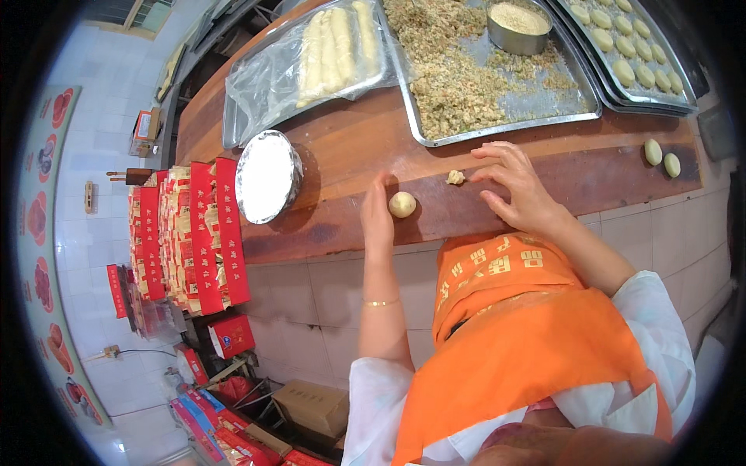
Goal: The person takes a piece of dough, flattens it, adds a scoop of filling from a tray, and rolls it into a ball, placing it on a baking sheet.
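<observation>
Left hand (378, 213), fingers together, stands just left of the dough ball (402, 204) on the counter (342, 210); right hand (509, 182), loosely spread, is right of the ball, beside a dough scrap (455, 177). A nudge could roll the ball off the counter.

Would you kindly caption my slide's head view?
Left hand beside round pale dough ball, right hand near lumpy pale dough scrap.

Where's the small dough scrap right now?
In the head view, the scrap lies on the table, just left of the right hand and right of the dough ball.
</observation>
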A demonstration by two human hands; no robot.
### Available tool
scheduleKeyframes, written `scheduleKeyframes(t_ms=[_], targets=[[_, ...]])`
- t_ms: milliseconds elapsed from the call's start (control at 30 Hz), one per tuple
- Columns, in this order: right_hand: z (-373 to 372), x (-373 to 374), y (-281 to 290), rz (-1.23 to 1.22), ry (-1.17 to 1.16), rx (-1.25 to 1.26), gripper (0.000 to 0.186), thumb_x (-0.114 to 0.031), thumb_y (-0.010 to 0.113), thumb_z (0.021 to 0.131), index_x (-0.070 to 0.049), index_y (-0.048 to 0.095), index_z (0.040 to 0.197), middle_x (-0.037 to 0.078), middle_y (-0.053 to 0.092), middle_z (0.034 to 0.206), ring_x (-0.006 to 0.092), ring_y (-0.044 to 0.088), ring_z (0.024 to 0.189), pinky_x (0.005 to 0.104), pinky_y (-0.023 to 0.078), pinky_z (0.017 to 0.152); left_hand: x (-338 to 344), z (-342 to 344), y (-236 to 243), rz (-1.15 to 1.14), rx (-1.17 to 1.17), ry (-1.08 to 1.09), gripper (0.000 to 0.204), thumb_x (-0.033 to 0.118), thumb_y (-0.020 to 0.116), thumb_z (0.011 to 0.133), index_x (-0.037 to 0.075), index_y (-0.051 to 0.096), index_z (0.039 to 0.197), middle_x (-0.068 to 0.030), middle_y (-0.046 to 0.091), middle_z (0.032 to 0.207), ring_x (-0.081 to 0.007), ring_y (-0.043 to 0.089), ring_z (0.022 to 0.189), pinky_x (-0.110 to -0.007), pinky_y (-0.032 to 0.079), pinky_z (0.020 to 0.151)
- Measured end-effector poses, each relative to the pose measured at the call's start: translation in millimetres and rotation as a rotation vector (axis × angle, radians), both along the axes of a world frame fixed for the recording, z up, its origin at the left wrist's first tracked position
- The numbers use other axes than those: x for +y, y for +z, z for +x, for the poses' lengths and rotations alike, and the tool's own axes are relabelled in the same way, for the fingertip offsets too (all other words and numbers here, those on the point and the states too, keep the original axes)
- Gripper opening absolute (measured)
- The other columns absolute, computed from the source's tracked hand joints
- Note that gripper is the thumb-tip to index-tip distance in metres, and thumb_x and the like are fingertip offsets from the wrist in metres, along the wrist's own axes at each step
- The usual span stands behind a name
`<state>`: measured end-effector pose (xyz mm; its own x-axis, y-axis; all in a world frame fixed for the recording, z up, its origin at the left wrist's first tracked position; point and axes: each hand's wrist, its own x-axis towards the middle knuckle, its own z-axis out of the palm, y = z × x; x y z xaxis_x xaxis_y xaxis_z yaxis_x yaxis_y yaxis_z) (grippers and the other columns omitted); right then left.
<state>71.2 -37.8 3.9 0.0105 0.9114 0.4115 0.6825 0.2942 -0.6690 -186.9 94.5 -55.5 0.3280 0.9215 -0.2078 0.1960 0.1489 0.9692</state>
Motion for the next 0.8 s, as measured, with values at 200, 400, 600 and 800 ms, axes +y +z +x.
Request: scheduleKeyframes(t_ms=[200,400,600,800], targets=[[8.5,-11.6,6.7,0.041,-0.019,0.084,0.021,-0.001,0.070,0.077,-0.006,0.063,0.097,0.012,0.054,0.129,0.0354,0.047,0.127,0.0480,0.039,0.107,29.2,38.9,3.3,0.630,0.902,-0.092,0.058,0.035,0.034,0.106,-0.002,0.033,0.151,-0.0196,0.029,0.159,-0.0320,0.019,0.151,-0.049,0.013,0.121],[20.9,-15.1,-3.2,0.035,-0.052,0.163,0.020,0.000,0.070,0.078,-0.005,0.063,0.095,0.013,0.054,0.127,0.0356,0.048,0.125,0.0480,0.040,0.106,27.2,38.5,-1.6,0.683,1.028,-0.124,0.057,0.033,0.035,0.106,0.002,0.028,0.154,-0.0146,0.027,0.161,-0.0299,0.018,0.152,-0.050,0.012,0.121],[30.7,-14.0,-9.7,0.040,-0.058,0.213,0.020,0.001,0.070,0.077,-0.005,0.063,0.094,0.013,0.054,0.127,0.0352,0.049,0.124,0.0475,0.040,0.105,23.3,45.5,4.5,0.666,1.078,-0.176,0.059,0.028,0.043,0.104,0.000,0.027,0.153,-0.0151,0.025,0.162,-0.0287,0.016,0.152,-0.048,0.010,0.122],[31.3,-23.9,-9.7,0.019,-0.064,0.224,0.017,0.000,0.067,0.079,-0.005,0.063,0.095,0.012,0.054,0.131,0.0351,0.046,0.128,0.0464,0.039,0.106,26.7,41.3,-5.2,0.700,1.058,-0.164,0.058,0.032,0.044,0.104,0.002,0.031,0.153,-0.0139,0.028,0.161,-0.0284,0.018,0.152,-0.050,0.012,0.121]])
